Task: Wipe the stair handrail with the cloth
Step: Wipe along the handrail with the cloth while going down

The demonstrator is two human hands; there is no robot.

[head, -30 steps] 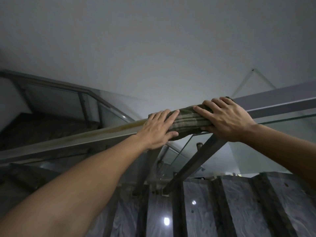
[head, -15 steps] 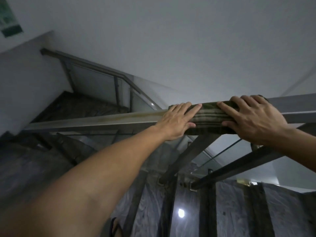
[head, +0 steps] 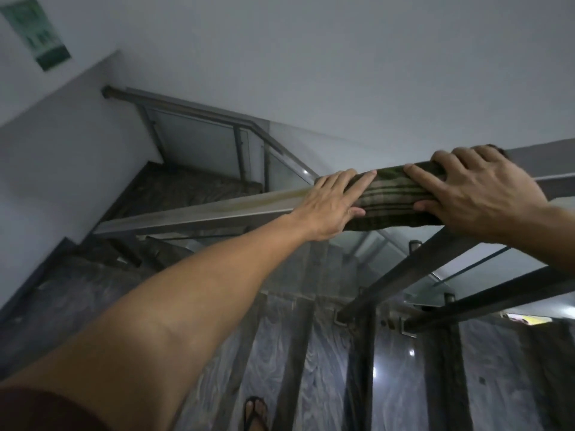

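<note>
A flat metal handrail [head: 217,209] runs from lower left up to the right edge, with a yellowish stain on its top. A dark striped cloth [head: 392,194] is draped over the rail and wraps down its near side. My left hand [head: 333,203] presses the cloth's left end, fingers over the top and thumb below. My right hand [head: 473,194] clamps the cloth's right end onto the rail in the same way. The rail under the cloth is hidden.
Metal posts [head: 404,275] and glass panels [head: 460,275] stand under the rail. Marble steps [head: 311,353] descend below, with my sandalled foot [head: 255,412] on one. A second railing [head: 193,110] and stair flight lie at the left by the white wall; a green sign [head: 37,35] hangs there.
The view has swung left and down, so more of the left stairs, the wall sign and my foot show. Both hands stay clamped on the cloth on the rail.
</note>
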